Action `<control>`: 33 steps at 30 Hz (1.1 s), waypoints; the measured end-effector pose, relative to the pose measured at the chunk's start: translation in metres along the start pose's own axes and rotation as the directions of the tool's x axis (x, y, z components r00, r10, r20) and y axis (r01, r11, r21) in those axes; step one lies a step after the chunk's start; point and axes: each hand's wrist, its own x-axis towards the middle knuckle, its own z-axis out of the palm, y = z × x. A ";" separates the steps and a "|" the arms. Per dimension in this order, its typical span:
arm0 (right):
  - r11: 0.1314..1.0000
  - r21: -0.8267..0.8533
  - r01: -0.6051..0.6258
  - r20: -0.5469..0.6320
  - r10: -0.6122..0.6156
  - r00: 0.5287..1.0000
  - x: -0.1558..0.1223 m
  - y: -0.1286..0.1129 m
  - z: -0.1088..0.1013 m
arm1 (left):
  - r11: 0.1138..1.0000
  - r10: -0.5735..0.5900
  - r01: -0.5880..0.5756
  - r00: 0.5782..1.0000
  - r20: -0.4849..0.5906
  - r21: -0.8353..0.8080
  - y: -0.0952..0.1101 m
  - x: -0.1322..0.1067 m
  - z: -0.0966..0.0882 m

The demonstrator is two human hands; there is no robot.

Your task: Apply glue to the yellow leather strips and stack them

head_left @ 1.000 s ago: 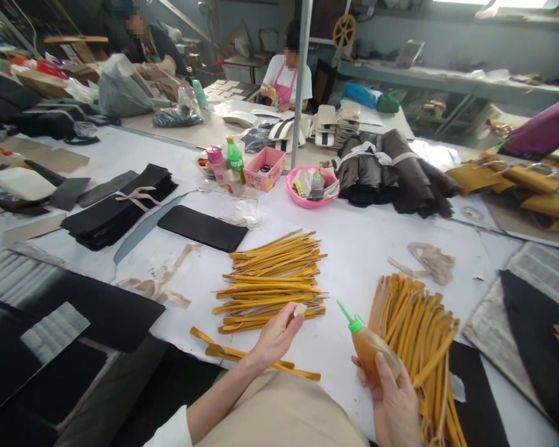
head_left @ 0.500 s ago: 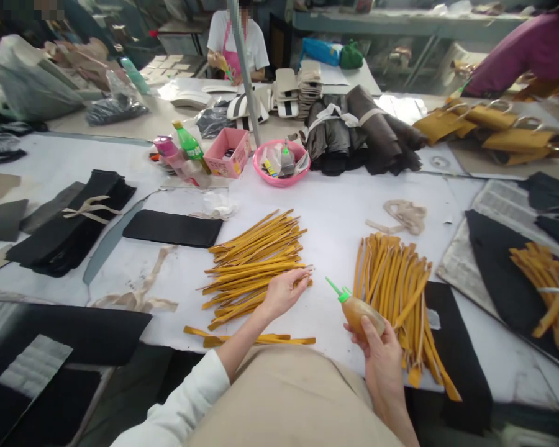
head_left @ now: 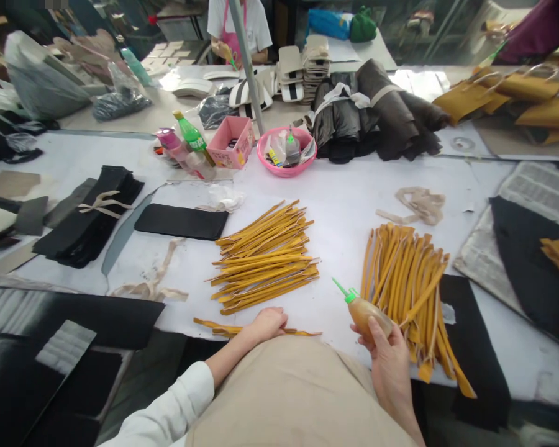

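Note:
My right hand (head_left: pixel 386 347) is wrapped round a squeeze bottle (head_left: pixel 369 315) of amber liquid, its green nozzle tilted up to the left. My left hand (head_left: pixel 268 324) is closed, fingers curled down over a few loose mustard-yellow leather strips (head_left: pixel 214 326) along the table's front edge. Whether it grips one is hidden. Just beyond it lies a stack of similar strips (head_left: pixel 265 257), laid roughly side to side. Another bundle of yellow strips (head_left: pixel 403 279), pointing away from me, spreads beside the bottle, partly over a black sheet (head_left: pixel 477 347).
A black folded piece (head_left: pixel 181 221) and tied black panels (head_left: pixel 88 217) lie left. Farther back are a pink basin (head_left: pixel 286 171), a pink box (head_left: pixel 230 146), a green bottle (head_left: pixel 190 133) and dark rolls (head_left: pixel 382 112). A metal pole (head_left: pixel 246 62) rises there. A co-worker (head_left: pixel 240 31) sits opposite.
My left hand has moved from the right ends of the stacked strips back to the loose strips at the front edge. My right hand still holds the bottle; the view has shifted slightly.

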 end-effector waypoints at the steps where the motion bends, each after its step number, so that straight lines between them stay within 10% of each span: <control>1: 1.000 -0.003 0.000 0.009 0.000 1.000 -0.001 0.000 0.003 | 1.000 0.005 -0.005 1.000 0.000 -0.011 -0.002 -0.001 0.001; 24: 0.999 -0.029 0.027 0.087 -0.025 0.996 -0.013 -0.016 0.024 | 0.915 -0.017 -0.127 0.936 -0.351 -0.384 0.065 -0.030 -0.060; 33: 0.999 -0.018 0.038 0.085 -0.036 0.996 -0.021 -0.022 0.025 | 0.910 -0.129 -0.076 0.882 -0.453 -0.408 0.079 -0.033 -0.052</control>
